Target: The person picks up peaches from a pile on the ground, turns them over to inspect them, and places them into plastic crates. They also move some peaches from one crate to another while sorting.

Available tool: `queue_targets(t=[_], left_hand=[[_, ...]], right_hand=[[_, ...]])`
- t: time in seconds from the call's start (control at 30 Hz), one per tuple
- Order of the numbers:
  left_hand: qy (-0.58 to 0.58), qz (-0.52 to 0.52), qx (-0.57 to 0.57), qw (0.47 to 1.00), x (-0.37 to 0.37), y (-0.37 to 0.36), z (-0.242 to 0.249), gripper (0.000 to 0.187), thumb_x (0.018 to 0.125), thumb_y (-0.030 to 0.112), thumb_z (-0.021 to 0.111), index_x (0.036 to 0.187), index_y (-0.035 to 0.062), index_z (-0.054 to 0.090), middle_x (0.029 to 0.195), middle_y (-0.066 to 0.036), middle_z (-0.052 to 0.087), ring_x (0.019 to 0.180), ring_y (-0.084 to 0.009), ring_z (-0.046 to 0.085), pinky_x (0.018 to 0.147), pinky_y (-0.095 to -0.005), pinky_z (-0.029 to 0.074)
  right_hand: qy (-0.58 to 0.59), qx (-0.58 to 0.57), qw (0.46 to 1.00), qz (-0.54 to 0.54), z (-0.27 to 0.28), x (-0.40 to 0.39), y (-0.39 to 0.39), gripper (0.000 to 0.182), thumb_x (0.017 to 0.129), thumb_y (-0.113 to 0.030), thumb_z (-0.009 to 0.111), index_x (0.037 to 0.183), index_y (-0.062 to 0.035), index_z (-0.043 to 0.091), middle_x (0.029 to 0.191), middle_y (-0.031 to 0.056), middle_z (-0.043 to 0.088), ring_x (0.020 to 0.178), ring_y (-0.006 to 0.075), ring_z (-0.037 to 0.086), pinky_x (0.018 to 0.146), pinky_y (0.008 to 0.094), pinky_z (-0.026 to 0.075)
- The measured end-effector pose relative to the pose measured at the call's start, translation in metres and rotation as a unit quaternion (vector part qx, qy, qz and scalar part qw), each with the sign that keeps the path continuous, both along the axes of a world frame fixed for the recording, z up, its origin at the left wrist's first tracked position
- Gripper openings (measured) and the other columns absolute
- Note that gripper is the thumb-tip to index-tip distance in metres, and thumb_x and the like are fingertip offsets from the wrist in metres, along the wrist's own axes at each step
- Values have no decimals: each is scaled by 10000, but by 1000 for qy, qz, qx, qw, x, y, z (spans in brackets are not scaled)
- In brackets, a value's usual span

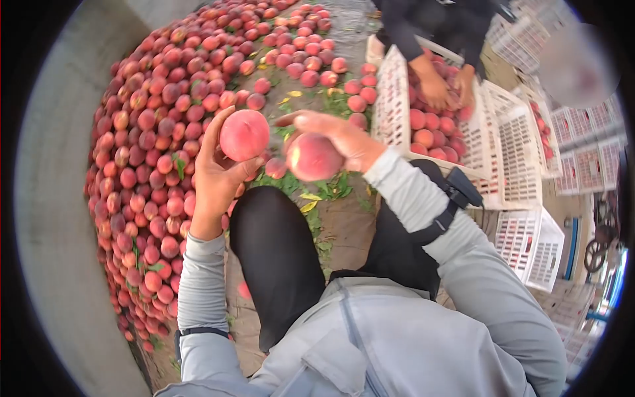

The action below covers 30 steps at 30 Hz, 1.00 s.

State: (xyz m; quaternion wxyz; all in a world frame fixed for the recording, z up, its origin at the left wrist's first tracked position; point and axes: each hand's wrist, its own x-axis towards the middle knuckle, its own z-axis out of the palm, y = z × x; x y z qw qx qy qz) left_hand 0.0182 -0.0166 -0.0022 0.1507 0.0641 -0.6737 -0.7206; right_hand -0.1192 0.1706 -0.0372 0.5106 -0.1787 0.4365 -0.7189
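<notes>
Raised above my left knee, my left hand [215,173] is closed round a peach [245,135], its thumb below the fruit and fingers behind it. Just to the right, my right hand [337,137] grips another peach [315,157], which is slightly blurred and hangs under the fingers. The two peaches are apart. A large heap of peaches [159,145] lies to the left of my left hand. On the right stands a white crate [391,99] with peaches in it.
A co-worker's hands [436,87] rest on peaches inside the crate. More white crates [519,149] stand at the right, some holding peaches. Leaves [321,192] and loose peaches [357,103] lie on the ground ahead. A pale wall [59,198] runs along the left.
</notes>
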Motion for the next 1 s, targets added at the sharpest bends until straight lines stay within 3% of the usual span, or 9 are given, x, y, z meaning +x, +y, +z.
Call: queue_targets(t=[0.1, 0.27, 0.4, 0.47, 0.57, 0.7, 0.87, 0.97, 1.0], left_hand=[[68, -46, -140, 987, -24, 25, 5, 725, 706, -95, 729, 1364, 53, 464, 1380, -80, 433, 1276, -234, 469, 1020, -357, 456], [84, -84, -249, 961, -39, 50, 19, 703, 704, -130, 614, 1366, 59, 469, 1456, -94, 387, 1366, -260, 370, 1076, -396, 398], [72, -68, -187, 977, -19, 59, 25, 698, 755, -53, 633, 1409, 65, 416, 1479, -88, 366, 1285, -239, 437, 1051, -386, 413], [47, 6, -222, 974, 10, 27, -1, 618, 822, 17, 629, 1403, 67, 423, 1453, -81, 387, 1212, -215, 469, 1003, -357, 438], [-165, 94, -201, 961, 91, -26, -59, 421, 848, 100, 645, 1250, 9, 562, 1174, -76, 608, 1020, -176, 590, 905, -294, 479], [-354, 222, -180, 891, 285, -42, -196, 341, 798, 137, 680, 1097, -19, 624, 985, -129, 679, 896, -199, 658, 804, -301, 512], [-611, 261, -52, 745, 485, 70, -295, 716, 686, 218, 790, 1297, 16, 475, 1106, -224, 634, 987, -310, 635, 846, -388, 508], [-653, 264, 26, 710, 489, 124, -291, 893, 669, 278, 825, 1385, 20, 358, 1201, -290, 552, 1002, -364, 616, 878, -417, 494], [-625, 280, 50, 727, 509, 141, -330, 946, 667, 288, 836, 1411, 30, 312, 1237, -298, 512, 1029, -370, 600, 883, -419, 491]], right_hand=[[-35, -44, 996, 65, 8, 8, 2, 702, 895, -472, 630, 1397, -35, 408, 1334, 92, 520, 1160, 157, 542, 956, 328, 472], [22, -50, 998, -14, 23, 9, 21, 681, 857, -466, 668, 1357, -56, 453, 1275, 75, 553, 1097, 155, 568, 927, 318, 484], [18, -55, 996, -64, 10, -6, 36, 594, 845, -465, 667, 1268, -69, 537, 1091, 43, 623, 976, 133, 588, 849, 311, 507], [67, -37, 973, -218, 14, -23, 49, 469, 845, -377, 670, 1206, -90, 584, 1033, 20, 626, 890, 126, 613, 761, 305, 534], [65, -58, 947, -308, 28, -43, 101, 425, 985, -369, 493, 1288, -70, 487, 1128, 75, 591, 1095, 203, 569, 931, 378, 499], [-23, 46, 910, -412, -9, -111, 177, 415, 932, -319, 564, 1262, -75, 503, 1192, 78, 585, 1149, 222, 535, 937, 466, 492], [-177, 185, 806, -534, -35, -135, 250, 421, 878, -269, 635, 1236, -79, 519, 1256, 82, 580, 1203, 242, 501, 943, 554, 484], [-464, 163, 636, -594, -52, -159, 286, 523, 840, -96, 666, 1301, -3, 438, 1388, 180, 417, 1228, 373, 470, 940, 593, 498], [-302, 229, 722, -578, -62, -172, 293, 564, 829, -91, 680, 1313, 19, 413, 1378, 193, 401, 1220, 409, 464, 925, 585, 515]])
